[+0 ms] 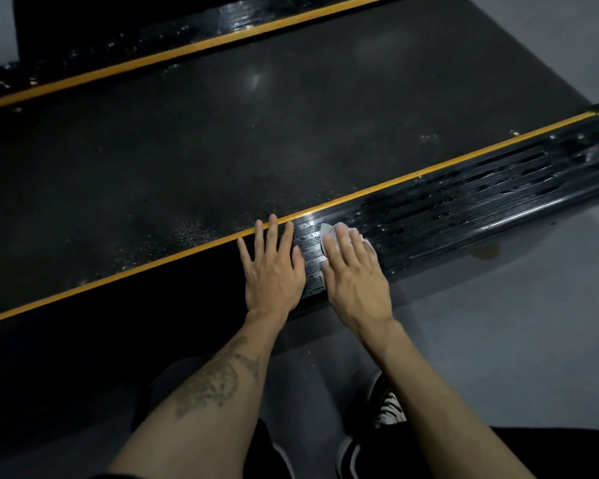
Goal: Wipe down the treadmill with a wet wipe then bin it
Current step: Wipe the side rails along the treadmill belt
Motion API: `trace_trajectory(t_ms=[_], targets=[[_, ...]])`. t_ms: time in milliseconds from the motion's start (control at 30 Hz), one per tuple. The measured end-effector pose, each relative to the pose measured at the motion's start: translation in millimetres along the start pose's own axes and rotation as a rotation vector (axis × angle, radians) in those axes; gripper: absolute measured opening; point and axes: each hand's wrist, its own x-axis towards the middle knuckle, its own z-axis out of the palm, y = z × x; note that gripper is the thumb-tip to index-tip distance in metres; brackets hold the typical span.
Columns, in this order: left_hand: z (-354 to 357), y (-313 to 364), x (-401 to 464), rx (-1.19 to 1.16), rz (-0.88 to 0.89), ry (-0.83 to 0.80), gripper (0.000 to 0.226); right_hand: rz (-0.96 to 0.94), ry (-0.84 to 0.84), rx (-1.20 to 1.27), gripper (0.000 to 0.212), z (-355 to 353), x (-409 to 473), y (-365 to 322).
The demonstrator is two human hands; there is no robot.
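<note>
I see both hands down on the near side rail (pixel 464 198) of the treadmill, a long black ribbed plastic strip edged with a thin orange line (pixel 377 190). The right hand (pixel 355 271) lies flat with fingers straight, pressing the crumpled white wet wipe (pixel 326 233) onto the rail; the wipe shows only as a pale edge at the fingertips, toward 12 o'clock of the palm. That grip is not clamped on anything, just spread fingers pinning the wipe. The left hand (pixel 274 267) rests just beside it at 9 o'clock, fingers apart and straight, holding nothing and bracing on the rail, its fingertips reaching the orange line.

Toward 3 o'clock the rail glistens with wet streaks, so I judge that stretch done. Toward 9 o'clock it looks dull and dry. The dark grey textured running belt (pixel 222 133) at 12 o'clock carries specks near the orange line. The far black rail (pixel 187 36) at 11 o'clock also shines.

Risks from here: the wipe sits under flat fingers only, so a fast stroke across the ribs could drag it out and bunch it. The bracing left hand sits by wet plastic and could slip. No bin is in view, so disposal must wait.
</note>
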Motion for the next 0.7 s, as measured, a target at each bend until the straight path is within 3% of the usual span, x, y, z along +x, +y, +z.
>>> trace_trajectory(t_ms=[100, 300, 467, 700], targets=[[1, 1, 0, -0.011, 0.002, 0.018, 0.062, 0.081, 0.041, 0.014, 0.057, 3, -16, -5], [-1, -3, -2, -0.032, 0.006, 0.022, 0.064, -0.074, -0.027, -0.006, 0.059, -1, 13, -5], [-2, -13, -9, 0.032, 0.080, -0.020, 0.065, 0.074, 0.043, -0.013, 0.056, 3, -2, -5], [-4, -25, -23, 0.080, 0.149, -0.005, 0.067, -0.080, -0.018, -0.025, 0.059, 1, 15, -5]])
